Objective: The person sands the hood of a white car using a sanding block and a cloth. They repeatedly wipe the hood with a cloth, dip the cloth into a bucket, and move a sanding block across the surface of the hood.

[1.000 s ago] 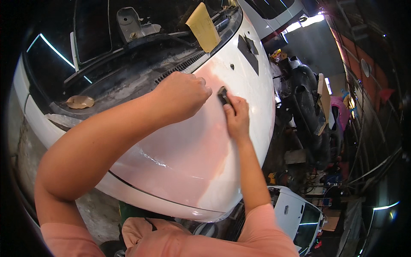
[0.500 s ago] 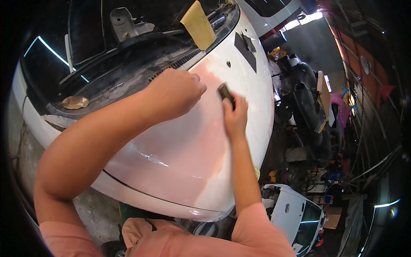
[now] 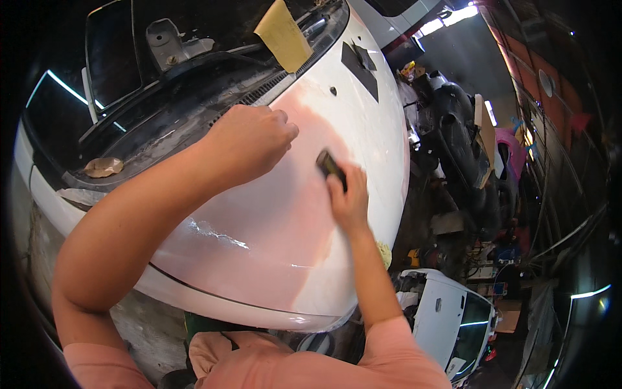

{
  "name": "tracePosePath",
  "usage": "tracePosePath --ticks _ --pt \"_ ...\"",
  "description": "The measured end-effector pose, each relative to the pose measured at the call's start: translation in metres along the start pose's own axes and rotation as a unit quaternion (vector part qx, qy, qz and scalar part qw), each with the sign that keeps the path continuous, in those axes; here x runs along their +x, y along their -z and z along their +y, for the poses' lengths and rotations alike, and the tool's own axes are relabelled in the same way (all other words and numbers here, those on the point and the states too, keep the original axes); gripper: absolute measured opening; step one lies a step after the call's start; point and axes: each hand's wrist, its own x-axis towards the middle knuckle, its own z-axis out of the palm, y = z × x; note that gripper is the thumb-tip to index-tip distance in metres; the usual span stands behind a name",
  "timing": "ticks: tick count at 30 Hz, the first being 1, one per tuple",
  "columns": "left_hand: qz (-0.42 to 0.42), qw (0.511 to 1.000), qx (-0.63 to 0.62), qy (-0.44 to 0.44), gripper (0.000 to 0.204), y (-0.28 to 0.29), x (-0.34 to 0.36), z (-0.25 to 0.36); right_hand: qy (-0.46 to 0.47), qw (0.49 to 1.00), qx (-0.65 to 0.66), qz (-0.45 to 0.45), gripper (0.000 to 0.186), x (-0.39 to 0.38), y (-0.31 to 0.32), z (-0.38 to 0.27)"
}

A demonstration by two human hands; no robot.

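A white car body panel point(image 3: 381, 152) lies before me, with a large smooth pink patch point(image 3: 259, 223) of what looks like filler on it. My right hand point(image 3: 350, 200) grips a small dark sanding block point(image 3: 328, 162) against the patch near its right edge. Over the patch's far left part hovers my left hand point(image 3: 251, 141), its fingers curled into a fist; whatever they may hold is hidden. A wet, shiny streak point(image 3: 217, 233) glistens on the pink surface below my left forearm.
A yellowish sheet point(image 3: 284, 39) stands at the panel's far edge, by the dark windshield cowl point(image 3: 155, 149). A crumpled brown piece point(image 3: 103, 167) rests on the cowl. Dark car parts point(image 3: 457, 123) are piled at the right, with a white car door point(image 3: 437, 318) lower down.
My right hand has drawn the sanding block nearer to me along the patch. My left fist stays over nearly the same spot; the whole view has shifted slightly.
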Motion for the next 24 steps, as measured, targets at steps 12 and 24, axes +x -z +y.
tracePosePath --ticks 12,24 --pt "0.023 1.0 -0.002 -0.012 0.014 0.0 0.006 0.004 0.007 1.0 0.016 0.013 0.029 0.049 -0.006 0.017" --pt "0.034 0.999 0.022 -0.006 0.015 0.009 0.013 0.016 0.034 0.998 0.016 0.041 0.033 0.122 -0.007 0.031"
